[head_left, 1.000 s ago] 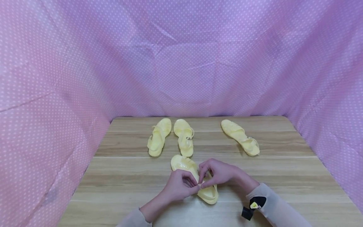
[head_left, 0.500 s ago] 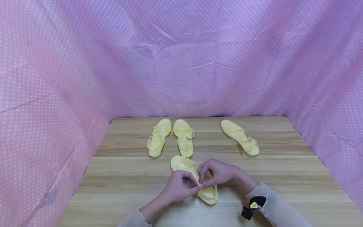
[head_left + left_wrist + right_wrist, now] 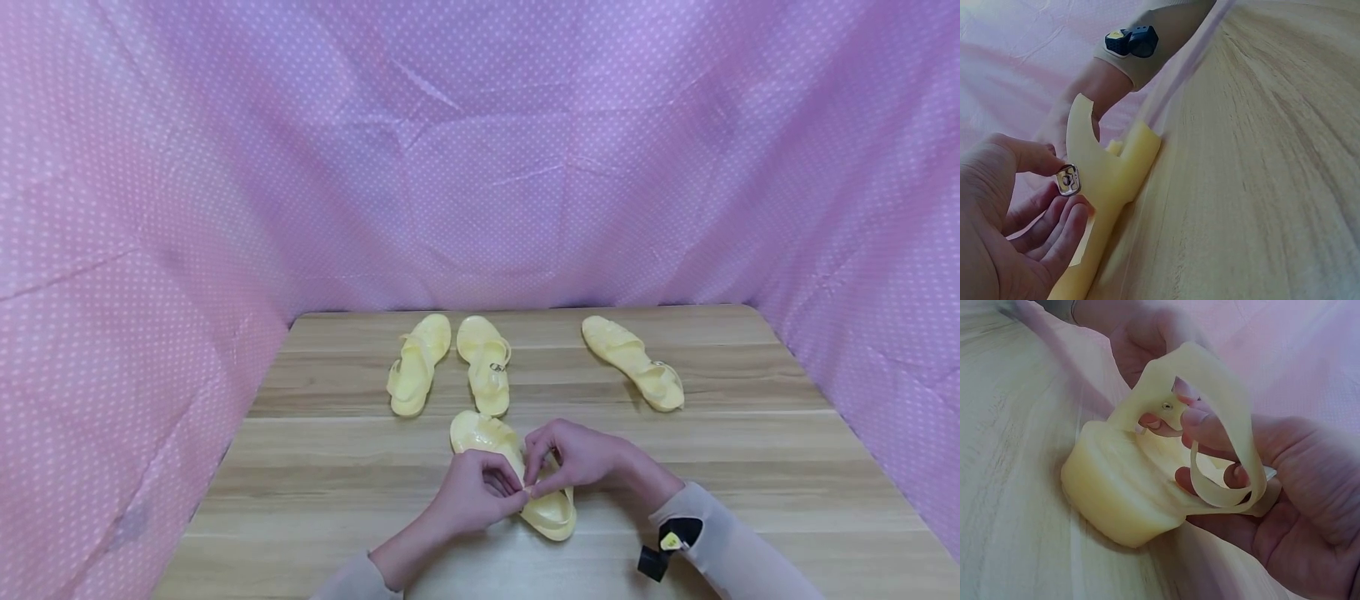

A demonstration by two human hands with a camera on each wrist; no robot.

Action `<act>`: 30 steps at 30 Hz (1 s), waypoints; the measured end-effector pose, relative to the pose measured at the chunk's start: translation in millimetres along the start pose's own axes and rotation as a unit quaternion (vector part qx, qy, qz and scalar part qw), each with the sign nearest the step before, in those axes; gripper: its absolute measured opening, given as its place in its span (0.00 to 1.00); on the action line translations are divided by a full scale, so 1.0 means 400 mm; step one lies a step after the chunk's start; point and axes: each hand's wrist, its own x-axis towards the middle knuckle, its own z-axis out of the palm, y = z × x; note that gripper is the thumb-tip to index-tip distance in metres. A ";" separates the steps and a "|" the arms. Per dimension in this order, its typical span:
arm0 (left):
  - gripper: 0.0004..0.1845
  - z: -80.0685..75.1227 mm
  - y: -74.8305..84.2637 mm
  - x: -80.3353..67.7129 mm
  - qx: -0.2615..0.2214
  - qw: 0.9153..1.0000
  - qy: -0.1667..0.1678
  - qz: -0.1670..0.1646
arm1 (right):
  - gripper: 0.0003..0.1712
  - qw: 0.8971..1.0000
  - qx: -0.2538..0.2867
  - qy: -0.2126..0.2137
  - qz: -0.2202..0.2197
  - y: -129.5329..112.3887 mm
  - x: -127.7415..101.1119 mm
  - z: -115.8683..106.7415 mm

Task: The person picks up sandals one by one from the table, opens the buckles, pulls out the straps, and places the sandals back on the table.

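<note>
Pink dotted cloth hangs behind and to both sides of our wooden bench. Near its front edge lies the yellow sandal we are working on, heel toward us and toe pointing away.

Our left hand pinches the small metal buckle between thumb and fingertips at the side of the sandal's heel strap, with the other fingers loosely curled below it. Our right hand is curled around the thin ankle strap, whose loose end loops across the fingers, just above the heel. The two hands meet over the back of the sandal, fingertips touching or nearly so.

Farther back on the bench sit three more yellow sandals: a pair side by side, left one and right one, and a single one well apart to the right, angled.
</note>
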 end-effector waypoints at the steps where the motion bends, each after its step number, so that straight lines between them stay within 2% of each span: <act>1: 0.04 0.000 0.000 -0.001 0.000 1.000 0.001 0.001 | 0.06 1.000 0.002 0.000 0.002 0.001 0.000 0.000; 8: 0.04 0.004 0.001 -0.001 0.003 1.000 0.006 0.005 | 0.06 1.000 0.019 -0.004 0.004 0.005 0.002 -0.002; 15: 0.04 0.006 0.000 -0.006 0.007 1.000 0.015 0.006 | 0.06 0.999 0.022 -0.020 -0.018 0.014 -0.001 -0.011; 20: 0.04 -0.011 0.002 -0.007 0.017 0.999 0.008 0.035 | 0.06 1.000 0.019 -0.003 -0.009 0.005 -0.010 -0.002; 23: 0.05 -0.039 0.008 0.002 0.041 0.997 0.031 0.052 | 0.06 1.000 0.009 0.016 -0.009 -0.008 -0.012 0.009; 26: 0.07 -0.073 0.007 0.017 0.116 0.986 0.097 0.068 | 0.06 0.999 -0.012 0.039 -0.029 -0.018 -0.011 0.017; 28: 0.10 -0.091 0.002 0.026 0.196 0.967 0.150 0.062 | 0.09 0.997 -0.035 0.059 -0.040 -0.026 -0.013 0.024; 30: 0.18 -0.104 -0.007 0.035 0.265 0.946 0.180 0.039 | 0.16 0.995 -0.056 0.079 -0.039 -0.039 -0.021 0.033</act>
